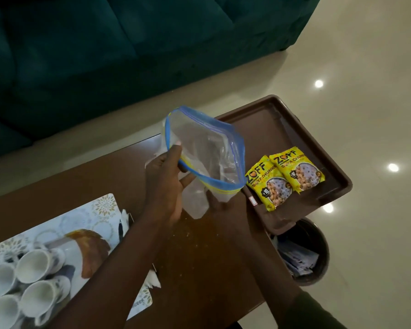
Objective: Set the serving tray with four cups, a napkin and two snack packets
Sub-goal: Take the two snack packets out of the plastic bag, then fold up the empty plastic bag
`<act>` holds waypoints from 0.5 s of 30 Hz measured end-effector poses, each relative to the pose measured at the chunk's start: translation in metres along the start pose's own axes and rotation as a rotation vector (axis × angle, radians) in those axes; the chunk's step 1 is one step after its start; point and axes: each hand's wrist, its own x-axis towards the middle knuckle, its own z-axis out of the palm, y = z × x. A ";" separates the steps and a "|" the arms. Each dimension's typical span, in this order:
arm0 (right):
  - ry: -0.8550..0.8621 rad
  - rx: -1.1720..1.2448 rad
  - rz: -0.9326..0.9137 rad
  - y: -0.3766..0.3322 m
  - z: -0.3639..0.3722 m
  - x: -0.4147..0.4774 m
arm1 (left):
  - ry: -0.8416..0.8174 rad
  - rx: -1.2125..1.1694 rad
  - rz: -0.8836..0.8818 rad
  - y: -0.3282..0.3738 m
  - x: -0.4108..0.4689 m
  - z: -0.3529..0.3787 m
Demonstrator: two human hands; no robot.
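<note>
A brown serving tray (266,129) sits at the table's far right end, overhanging the edge. Two yellow snack packets (285,176) lie side by side on its near part. Over the table I hold a clear zip bag (207,148) with a blue and yellow rim, its mouth wide open. My left hand (164,181) grips the rim's left side and my right hand (226,207) holds the bag from below on the right. Several white cups (33,264) lie on their sides on a patterned placemat (100,207) at the lower left. A white napkin corner (152,281) pokes out beside my left forearm.
The brown wooden table (195,257) carries crumbs in its middle. A dark round bin (318,257) with papers stands on the floor under the tray's near corner. A dark green sofa (105,55) runs behind the table. The glossy beige floor (365,91) lies to the right.
</note>
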 end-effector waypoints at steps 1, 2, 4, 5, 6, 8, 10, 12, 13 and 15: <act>0.059 0.005 0.002 -0.006 0.000 0.002 | -0.059 -0.005 0.023 0.006 -0.002 -0.005; 0.110 -0.016 0.000 -0.010 -0.002 0.006 | -0.101 0.017 0.066 0.011 -0.003 -0.010; 0.135 -0.073 -0.013 -0.017 -0.013 0.016 | -0.102 0.120 0.171 0.021 0.001 -0.027; 0.097 -0.046 0.009 -0.017 -0.021 0.022 | -0.069 0.195 0.218 0.025 0.004 -0.036; 0.041 0.012 0.027 -0.017 -0.028 0.028 | -0.029 0.275 0.244 0.028 0.006 -0.046; -0.094 0.153 0.084 -0.019 -0.042 0.036 | -0.004 0.410 0.229 0.028 0.009 -0.064; -0.212 0.304 0.161 -0.021 -0.051 0.038 | -0.073 0.473 0.155 0.022 0.010 -0.081; -0.282 0.388 0.217 -0.021 -0.054 0.040 | -0.198 0.416 0.020 0.013 0.009 -0.095; -0.308 0.399 0.229 -0.021 -0.051 0.040 | -0.282 0.328 -0.062 0.007 0.009 -0.102; -0.324 0.413 0.232 -0.022 -0.046 0.041 | -0.401 0.167 -0.177 -0.002 0.008 -0.112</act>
